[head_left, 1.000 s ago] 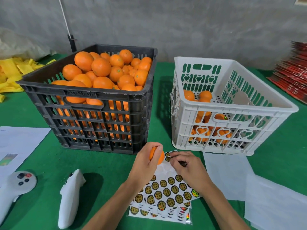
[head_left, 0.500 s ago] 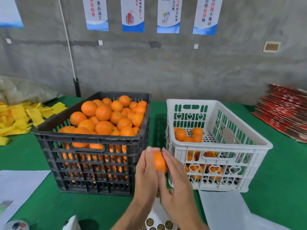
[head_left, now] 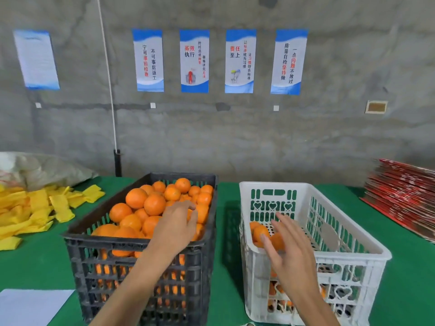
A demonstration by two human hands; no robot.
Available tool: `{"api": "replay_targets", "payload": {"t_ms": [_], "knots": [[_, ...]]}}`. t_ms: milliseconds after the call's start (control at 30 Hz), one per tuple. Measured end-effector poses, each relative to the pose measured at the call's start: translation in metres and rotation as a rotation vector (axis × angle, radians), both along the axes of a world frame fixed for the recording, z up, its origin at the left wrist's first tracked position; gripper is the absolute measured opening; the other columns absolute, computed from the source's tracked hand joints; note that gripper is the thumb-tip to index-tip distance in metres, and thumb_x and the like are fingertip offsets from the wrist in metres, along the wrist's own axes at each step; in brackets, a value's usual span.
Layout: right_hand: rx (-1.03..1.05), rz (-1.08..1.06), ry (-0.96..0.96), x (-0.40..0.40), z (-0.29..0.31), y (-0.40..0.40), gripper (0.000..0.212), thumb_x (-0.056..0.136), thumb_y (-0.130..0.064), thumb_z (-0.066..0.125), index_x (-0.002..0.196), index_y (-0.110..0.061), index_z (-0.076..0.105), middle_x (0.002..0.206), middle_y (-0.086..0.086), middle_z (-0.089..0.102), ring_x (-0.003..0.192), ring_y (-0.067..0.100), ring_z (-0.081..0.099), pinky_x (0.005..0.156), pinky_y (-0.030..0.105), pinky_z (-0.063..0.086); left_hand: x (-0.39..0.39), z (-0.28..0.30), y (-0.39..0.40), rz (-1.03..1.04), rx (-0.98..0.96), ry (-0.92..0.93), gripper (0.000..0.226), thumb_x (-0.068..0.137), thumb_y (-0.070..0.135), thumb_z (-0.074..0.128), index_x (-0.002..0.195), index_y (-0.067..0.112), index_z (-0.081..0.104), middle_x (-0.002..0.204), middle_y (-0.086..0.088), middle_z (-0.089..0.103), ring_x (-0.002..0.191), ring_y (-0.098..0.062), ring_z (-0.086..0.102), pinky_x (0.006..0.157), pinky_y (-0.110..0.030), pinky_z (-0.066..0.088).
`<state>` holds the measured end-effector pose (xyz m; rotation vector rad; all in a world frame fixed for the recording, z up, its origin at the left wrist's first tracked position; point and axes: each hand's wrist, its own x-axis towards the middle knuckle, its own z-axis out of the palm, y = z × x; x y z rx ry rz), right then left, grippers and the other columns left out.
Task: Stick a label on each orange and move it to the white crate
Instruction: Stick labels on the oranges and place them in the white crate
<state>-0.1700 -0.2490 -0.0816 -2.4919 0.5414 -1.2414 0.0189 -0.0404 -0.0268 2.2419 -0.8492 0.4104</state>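
Now the left hand [head_left: 175, 222] reaches forward over the black crate [head_left: 141, 252], palm down, its fingers bent over the top oranges [head_left: 154, 204] at the crate's right side; whether they already grasp one or only touch the fruit cannot be told. The right hand [head_left: 288, 250] hangs over the near part of the white crate [head_left: 353, 257], fingers straight and spread, holding nothing. Just beyond its fingertips a few oranges (their labels cannot be made out) lie on the floor of the white crate [head_left: 260, 232], toward its left wall. Both forearms stretch up from the bottom edge, well apart, one to each crate.

Half a second ago both hands were pressed together around a single orange in front of the gap between the crates; they have since parted, and that orange is no longer in either hand. A second ago the same hands worked low over a sheet of round labels on the green table [head_left: 226, 267], the left gripping the orange. The view has also tilted upward, so the sheet is out of sight and four posters [head_left: 195, 61] on the grey wall show in full.
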Motion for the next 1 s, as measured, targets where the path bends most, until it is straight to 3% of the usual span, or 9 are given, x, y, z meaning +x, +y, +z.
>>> {"api": "replay_targets", "payload": {"t_ms": [67, 133, 233, 333, 433, 633, 733, 900, 1000], "knots": [[-0.032, 0.064, -0.062, 0.01, -0.007, 0.011, 0.037, 0.1, -0.04, 0.06, 0.13, -0.019, 0.068, 0.147, -0.008, 0.054, 0.141, 0.015, 0.045, 0.121, 0.033, 0.027, 0.03, 0.009, 0.005, 0.031, 0.211, 0.301, 0.035, 0.103, 0.031, 0.061, 0.135, 0.017, 0.058, 0.113, -0.011, 0.068, 0.101, -0.028, 0.067, 0.077, -0.035, 0.049], [-0.044, 0.125, -0.13, 0.018, -0.013, 0.024, 0.034, 0.097, -0.034, 0.059, 0.124, -0.017, 0.072, 0.142, -0.007, 0.059, 0.136, 0.015, 0.051, 0.118, 0.034, 0.033, 0.047, 0.015, -0.004, 0.004, 0.52, 0.462, 0.055, 0.099, 0.034, 0.066, 0.149, 0.019, 0.048, 0.137, -0.012, 0.059, 0.122, -0.029, 0.06, 0.087, -0.029, 0.048], [-0.037, 0.213, -0.184, 0.025, -0.022, 0.036, 0.029, 0.099, -0.031, 0.058, 0.121, -0.017, 0.072, 0.138, -0.01, 0.061, 0.133, 0.014, 0.054, 0.116, 0.03, 0.035, 0.06, 0.012, -0.027, -0.084, 0.77, 0.496, 0.068, 0.099, 0.023, 0.069, 0.159, 0.024, 0.038, 0.162, -0.01, 0.037, 0.141, -0.031, 0.046, 0.087, -0.017, 0.047], [-0.043, 0.234, -0.212, 0.027, -0.032, 0.04, 0.024, 0.096, -0.015, 0.067, 0.119, -0.014, 0.073, 0.133, -0.009, 0.064, 0.128, 0.016, 0.058, 0.112, 0.037, 0.042, 0.066, 0.011, -0.032, -0.077, 0.753, 0.501, 0.061, 0.091, 0.023, 0.078, 0.147, 0.03, 0.053, 0.16, -0.008, 0.04, 0.137, -0.032, 0.049, 0.101, -0.034, 0.051], [-0.075, 0.234, -0.222, 0.024, -0.033, 0.041, 0.027, 0.09, -0.005, 0.072, 0.116, -0.011, 0.074, 0.13, -0.005, 0.067, 0.124, 0.018, 0.061, 0.102, 0.049, 0.051, 0.061, 0.013, -0.021, -0.088, 0.617, 0.378, 0.055, 0.089, 0.024, 0.081, 0.139, 0.028, 0.06, 0.151, -0.008, 0.051, 0.131, -0.029, 0.054, 0.102, -0.037, 0.051], [0.044, 0.453, -0.195, 0.017, -0.016, 0.059, 0.037, 0.101, -0.016, 0.062, 0.138, -0.022, 0.062, 0.137, -0.017, 0.06, 0.132, 0.007, 0.054, 0.111, 0.032, 0.044, -0.02, 0.004, -0.002, -0.252, -0.375, -0.298, 0.051, 0.093, 0.03, 0.078, 0.141, 0.027, 0.062, 0.138, -0.004, 0.056, 0.124, -0.017, 0.057, 0.096, -0.027, 0.054], [0.161, 0.528, -0.182, 0.012, -0.016, 0.066, 0.043, 0.105, -0.024, 0.056, 0.147, -0.029, 0.051, 0.143, -0.023, 0.054, 0.134, 0.005, 0.051, 0.111, 0.021, 0.04, -0.062, -0.031, 0.001, -0.379, -0.407, -0.49, 0.05, 0.093, 0.031, 0.078, 0.141, 0.025, 0.062, 0.143, -0.01, 0.053, 0.131, -0.02, 0.056, 0.104, -0.023, 0.05], [0.24, 0.499, -0.152, -0.003, -0.061, 0.063, 0.035, 0.103, -0.029, 0.051, 0.138, -0.029, 0.057, 0.128, -0.021, 0.062, 0.117, -0.002, 0.059, 0.096, 0.014, 0.047, -0.096, -0.103, -0.004, -0.527, -0.396, -0.323, 0.057, 0.093, 0.025, 0.08, 0.145, 0.026, 0.055, 0.151, -0.008, 0.049, 0.14, -0.019, 0.05, 0.11, -0.025, 0.045], [0.312, 0.478, 0.115, -0.015, -0.106, 0.047, 0.02, 0.101, -0.011, 0.053, 0.112, -0.016, 0.069, 0.1, -0.001, 0.07, 0.091, 0.013, 0.064, 0.078, 0.034, 0.051, -0.106, -0.154, 0.0, -0.585, -0.313, -0.087, 0.059, 0.094, 0.027, 0.078, 0.147, 0.031, 0.052, 0.153, 0.003, 0.046, 0.142, -0.016, 0.048, 0.108, -0.029, 0.048]]}}
